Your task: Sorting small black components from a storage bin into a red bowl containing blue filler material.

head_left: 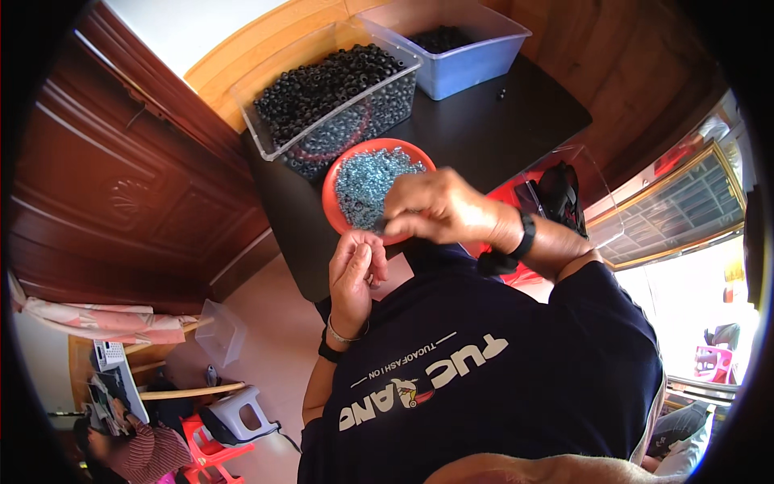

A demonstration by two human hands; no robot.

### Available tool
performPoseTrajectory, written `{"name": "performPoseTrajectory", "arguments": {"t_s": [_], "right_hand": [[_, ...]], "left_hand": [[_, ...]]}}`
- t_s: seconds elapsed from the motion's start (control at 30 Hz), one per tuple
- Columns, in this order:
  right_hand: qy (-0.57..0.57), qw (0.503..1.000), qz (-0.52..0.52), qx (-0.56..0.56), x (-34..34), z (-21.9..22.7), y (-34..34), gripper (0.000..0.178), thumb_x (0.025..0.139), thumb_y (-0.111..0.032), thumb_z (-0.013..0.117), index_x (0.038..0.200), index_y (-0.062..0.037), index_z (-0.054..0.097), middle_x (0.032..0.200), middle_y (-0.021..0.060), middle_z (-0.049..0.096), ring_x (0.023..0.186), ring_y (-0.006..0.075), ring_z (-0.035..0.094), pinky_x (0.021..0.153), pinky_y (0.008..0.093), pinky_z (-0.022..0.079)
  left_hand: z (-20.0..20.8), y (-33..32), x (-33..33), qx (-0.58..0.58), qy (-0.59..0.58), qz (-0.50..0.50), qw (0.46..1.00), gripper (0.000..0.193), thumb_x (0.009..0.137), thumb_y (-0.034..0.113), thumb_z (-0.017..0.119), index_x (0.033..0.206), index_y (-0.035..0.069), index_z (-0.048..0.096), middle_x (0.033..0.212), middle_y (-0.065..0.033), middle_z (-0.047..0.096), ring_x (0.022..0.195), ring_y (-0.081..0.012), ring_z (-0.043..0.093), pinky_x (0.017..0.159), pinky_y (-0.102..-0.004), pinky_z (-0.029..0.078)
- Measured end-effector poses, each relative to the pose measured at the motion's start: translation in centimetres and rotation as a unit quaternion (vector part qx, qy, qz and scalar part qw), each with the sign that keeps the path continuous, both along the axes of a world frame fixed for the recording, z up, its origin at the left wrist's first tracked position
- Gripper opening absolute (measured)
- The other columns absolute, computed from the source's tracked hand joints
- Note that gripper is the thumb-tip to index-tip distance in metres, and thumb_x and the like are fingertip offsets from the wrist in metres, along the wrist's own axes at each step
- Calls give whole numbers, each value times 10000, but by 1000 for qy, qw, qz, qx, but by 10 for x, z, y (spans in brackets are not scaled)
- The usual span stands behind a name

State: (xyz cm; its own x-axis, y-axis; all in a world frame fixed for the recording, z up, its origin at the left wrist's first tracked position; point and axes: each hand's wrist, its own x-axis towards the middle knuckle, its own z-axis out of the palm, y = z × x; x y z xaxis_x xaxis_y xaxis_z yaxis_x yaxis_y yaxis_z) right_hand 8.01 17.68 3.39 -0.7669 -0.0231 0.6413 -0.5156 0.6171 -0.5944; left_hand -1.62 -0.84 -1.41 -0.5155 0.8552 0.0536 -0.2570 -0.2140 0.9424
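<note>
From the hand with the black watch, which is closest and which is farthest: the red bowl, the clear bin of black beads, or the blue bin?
Measured from the right hand in the head view:
1. Red bowl of small silvery-blue pieces: right under the fingertips, at the table's near edge.
2. Clear bin of black beads: behind the bowl, toward the left.
3. Blue bin: at the table's far end, toward the right.

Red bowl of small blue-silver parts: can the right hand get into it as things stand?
Probably yes. The right hand already hangs over the near rim of the red bowl, the bowl is uncovered, and nothing lies between them. The left hand sits lower, clear of that path.
</note>
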Motion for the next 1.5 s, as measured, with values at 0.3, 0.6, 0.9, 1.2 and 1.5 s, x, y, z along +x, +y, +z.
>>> {"name": "performPoseTrajectory", "arguments": {"t_s": [0.3,0.6,0.9,1.2,1.5], "right_hand": [[247,898,-289,220,-67,96,173,168,762,-135,636,904,-49,661,810,133,650,738,275,625,664,377,492],[-181,871,-295,349,-185,52,202,203,766,-239,634,870,-78,701,856,136,681,824,313,648,749,418,499],[-158,894,-272,320,-197,52,197,197,716,-169,684,890,-77,697,818,101,687,794,256,654,738,380,507],[-123,963,140,-193,-95,64,89,212,866,-39,642,1077,-27,641,930,9,650,842,73,595,767,231,495],[-61,954,196,-220,-50,34,17,199,819,15,674,1016,-11,664,1003,73,630,948,154,605,847,270,489]], "left_hand": [[-7,-16,-10,-5,-59,71,996,176,961,185,426,924,24,486,717,-54,494,551,-125,454,496,-230,334],[-9,-26,-11,-1,-74,75,994,150,950,180,460,934,41,515,720,-20,525,555,-85,467,494,-206,342],[-12,-35,-13,-1,-70,96,993,161,951,179,448,938,32,511,724,-41,519,554,-107,466,495,-218,343],[21,-17,-16,19,-14,101,995,210,952,217,449,978,22,521,689,-31,496,535,-95,437,479,-210,317],[58,20,-9,110,34,61,991,263,974,247,427,1055,15,521,713,-41,522,570,-79,464,503,-195,322]]}}
